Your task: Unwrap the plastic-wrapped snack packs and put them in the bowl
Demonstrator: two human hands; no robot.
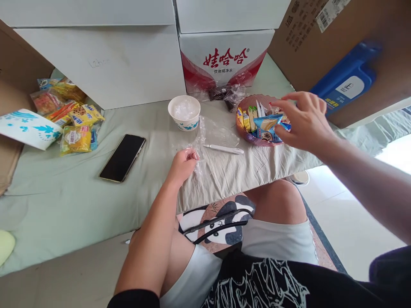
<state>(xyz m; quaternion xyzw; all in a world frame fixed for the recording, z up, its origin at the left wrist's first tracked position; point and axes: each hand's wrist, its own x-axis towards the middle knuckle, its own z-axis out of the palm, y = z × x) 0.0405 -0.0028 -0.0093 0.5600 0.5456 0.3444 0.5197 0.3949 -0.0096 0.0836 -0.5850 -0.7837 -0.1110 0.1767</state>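
Note:
My left hand [186, 164] is closed in a pinch on clear plastic film [201, 160], which spreads over the cloth around it. Above the right side of a pinkish see-through bowl [245, 134] is my right hand [305, 122], its thumb and fingers apart. A blue snack packet [268, 127] stands in the bowl by the thumb; whether they touch I cannot tell. Yellow and green snack sticks [250, 119] fill the bowl's left side. A white pen-like cutter [224, 149] lies between my hands. Behind my left hand, a paper bowl [184, 123] holds crumpled clear plastic.
A black phone [122, 158] lies to the left. Beyond it are several wrapped snacks [76, 139] and a tipped paper bowl [27, 126]. White boxes [128, 64] stand at the back, with dark packets [221, 93] before them. A blue jug [348, 79] stands right.

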